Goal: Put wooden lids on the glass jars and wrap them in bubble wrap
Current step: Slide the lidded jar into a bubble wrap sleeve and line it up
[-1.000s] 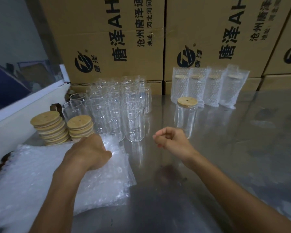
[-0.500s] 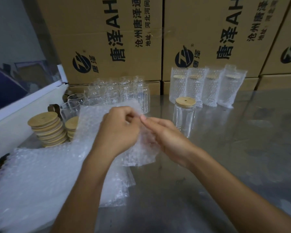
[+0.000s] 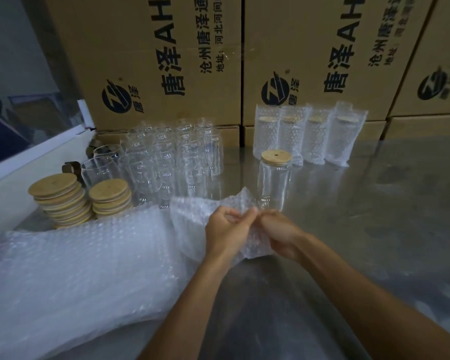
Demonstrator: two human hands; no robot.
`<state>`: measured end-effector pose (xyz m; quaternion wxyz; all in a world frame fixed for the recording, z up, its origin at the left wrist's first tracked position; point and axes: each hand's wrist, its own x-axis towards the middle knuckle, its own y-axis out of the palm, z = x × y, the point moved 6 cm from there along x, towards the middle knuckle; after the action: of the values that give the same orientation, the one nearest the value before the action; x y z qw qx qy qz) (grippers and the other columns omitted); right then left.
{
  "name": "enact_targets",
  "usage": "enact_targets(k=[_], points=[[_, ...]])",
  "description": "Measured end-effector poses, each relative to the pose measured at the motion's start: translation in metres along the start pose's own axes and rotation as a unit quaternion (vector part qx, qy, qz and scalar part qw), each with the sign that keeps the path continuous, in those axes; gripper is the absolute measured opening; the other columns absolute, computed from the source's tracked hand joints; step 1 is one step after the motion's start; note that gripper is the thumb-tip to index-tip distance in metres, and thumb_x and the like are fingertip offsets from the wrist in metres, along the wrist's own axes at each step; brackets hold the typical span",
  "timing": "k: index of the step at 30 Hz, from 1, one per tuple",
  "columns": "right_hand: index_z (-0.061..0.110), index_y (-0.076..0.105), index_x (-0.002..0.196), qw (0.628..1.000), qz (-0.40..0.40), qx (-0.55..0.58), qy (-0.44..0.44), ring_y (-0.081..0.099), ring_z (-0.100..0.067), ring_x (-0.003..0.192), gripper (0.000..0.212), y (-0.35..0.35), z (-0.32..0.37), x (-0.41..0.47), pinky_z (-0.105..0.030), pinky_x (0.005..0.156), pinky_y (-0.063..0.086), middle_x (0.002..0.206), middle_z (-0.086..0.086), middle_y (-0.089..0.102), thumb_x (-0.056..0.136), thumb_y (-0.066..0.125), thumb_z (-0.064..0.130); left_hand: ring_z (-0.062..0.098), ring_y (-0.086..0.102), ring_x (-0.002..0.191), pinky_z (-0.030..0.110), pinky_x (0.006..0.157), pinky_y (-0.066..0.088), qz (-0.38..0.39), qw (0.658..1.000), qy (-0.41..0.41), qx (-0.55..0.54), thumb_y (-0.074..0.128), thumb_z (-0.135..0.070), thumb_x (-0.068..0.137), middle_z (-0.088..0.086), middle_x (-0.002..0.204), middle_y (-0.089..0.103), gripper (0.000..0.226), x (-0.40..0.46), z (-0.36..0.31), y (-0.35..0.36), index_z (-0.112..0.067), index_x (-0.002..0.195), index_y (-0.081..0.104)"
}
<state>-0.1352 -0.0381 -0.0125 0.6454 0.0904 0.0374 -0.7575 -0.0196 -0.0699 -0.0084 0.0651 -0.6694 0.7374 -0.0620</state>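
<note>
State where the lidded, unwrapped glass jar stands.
In the head view, the lidded jar stands right of centre on the table, before the wrapped jars.

A: Where does the view sit?
B: One head-worn wide-angle camera, looking forward and down over the desk (image 3: 374,229), both forearms reaching in from the bottom edge.
A: How near?
B: Close (the cardboard boxes (image 3: 166,61) behind fill the top), with edges bowed by the lens
</note>
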Motion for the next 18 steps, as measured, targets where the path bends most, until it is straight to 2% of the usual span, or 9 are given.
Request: enact_targets(k=[1, 2, 4, 6, 9, 12, 15, 17, 18], points=[[-0.001, 0.078, 0.098, 0.998, -0.030, -0.051, -0.013, 0.074, -0.027, 0.098, 0.017, -0.004, -0.003, 0.003, -0.036, 0.090, 0.059, 0.101, -0.019, 0.076, 0.098, 0.062, 0.006, -0.006, 0.060, 0.053, 0.009, 0.051, 0.042, -0.012, 1.000, -0.003, 0.005, 0.085, -0.040, 0.073, -0.012, 0.059, 0.066, 0.030, 0.000, 0.004, 0.001, -0.022, 0.073, 0.062], [0.005, 0.080, 0.088, 0.994, -0.048, -0.092, -0.028, 0.074, -0.022, 0.089, 0.014, -0.006, -0.004, 0.005, -0.033, 0.086, 0.059, 0.091, -0.013, 0.077, 0.094, 0.068, 0.007, -0.006, 0.056, 0.048, 0.008, 0.047, 0.037, -0.027, 1.000, -0.007, 0.012, 0.084, -0.036, 0.075, -0.013, 0.054, 0.061, 0.030, 0.000, 0.007, 0.000, -0.021, 0.068, 0.059], [0.015, 0.073, 0.062, 0.984, -0.076, -0.152, -0.063, 0.061, -0.003, 0.061, 0.026, -0.004, -0.003, 0.008, -0.019, 0.063, 0.052, 0.061, 0.006, 0.068, 0.087, 0.078, 0.010, -0.001, 0.051, 0.046, 0.014, 0.045, 0.035, -0.055, 0.998, -0.023, 0.016, 0.078, -0.028, 0.079, -0.012, 0.053, 0.055, 0.032, 0.002, 0.013, -0.002, -0.020, 0.062, 0.053], [0.017, 0.062, 0.056, 0.974, -0.104, -0.177, -0.091, 0.051, 0.005, 0.047, 0.034, -0.005, -0.001, 0.011, -0.015, 0.052, 0.043, 0.048, 0.014, 0.057, 0.083, 0.082, 0.009, 0.004, 0.054, 0.055, 0.020, 0.050, 0.037, -0.069, 0.997, -0.035, 0.008, 0.075, -0.028, 0.080, -0.008, 0.061, 0.060, 0.025, 0.003, 0.015, -0.004, -0.019, 0.067, 0.056], [0.005, 0.063, 0.060, 0.964, -0.087, -0.216, -0.128, 0.048, -0.005, 0.055, 0.031, -0.004, 0.004, 0.012, -0.023, 0.057, 0.041, 0.055, 0.003, 0.055, 0.085, 0.080, 0.011, 0.015, 0.066, 0.067, 0.028, 0.064, 0.053, -0.063, 0.997, -0.042, -0.013, 0.076, -0.032, 0.080, -0.002, 0.069, 0.069, 0.018, 0.005, 0.017, -0.006, -0.018, 0.075, 0.066], [-0.004, 0.075, 0.088, 0.976, -0.019, -0.185, -0.109, 0.052, -0.014, 0.071, 0.023, 0.002, 0.002, 0.011, -0.027, 0.067, 0.043, 0.074, -0.006, 0.061, 0.096, 0.069, 0.017, 0.019, 0.068, 0.069, 0.034, 0.074, 0.060, -0.062, 0.996, -0.048, -0.032, 0.074, -0.029, 0.083, 0.000, 0.069, 0.071, 0.015, 0.009, 0.022, -0.012, -0.018, 0.073, 0.072], [-0.002, 0.076, 0.094, 0.983, -0.008, -0.155, -0.100, 0.058, -0.007, 0.071, 0.016, 0.005, -0.002, 0.011, -0.014, 0.064, 0.046, 0.078, -0.005, 0.068, 0.098, 0.065, 0.009, 0.005, 0.062, 0.061, 0.014, 0.059, 0.050, -0.077, 0.996, -0.037, -0.035, 0.068, -0.018, 0.084, -0.011, 0.060, 0.066, 0.018, 0.009, 0.022, -0.016, -0.020, 0.067, 0.071], [0.004, 0.074, 0.080, 0.980, -0.037, -0.159, -0.110, 0.059, -0.001, 0.060, 0.012, 0.004, -0.002, 0.013, -0.012, 0.059, 0.047, 0.070, -0.003, 0.068, 0.091, 0.073, 0.005, 0.003, 0.059, 0.061, 0.007, 0.049, 0.040, -0.075, 0.996, -0.027, -0.029, 0.062, -0.011, 0.085, -0.013, 0.056, 0.064, 0.027, 0.006, 0.020, -0.014, -0.021, 0.061, 0.068], [0.011, 0.070, 0.071, 0.977, -0.057, -0.170, -0.118, 0.059, 0.001, 0.055, 0.018, 0.003, -0.003, 0.015, -0.013, 0.057, 0.047, 0.063, 0.002, 0.066, 0.088, 0.077, 0.005, 0.005, 0.058, 0.061, 0.008, 0.049, 0.040, -0.069, 0.997, -0.024, -0.033, 0.060, -0.010, 0.086, -0.013, 0.055, 0.064, 0.030, 0.006, 0.020, -0.012, -0.020, 0.058, 0.066]])
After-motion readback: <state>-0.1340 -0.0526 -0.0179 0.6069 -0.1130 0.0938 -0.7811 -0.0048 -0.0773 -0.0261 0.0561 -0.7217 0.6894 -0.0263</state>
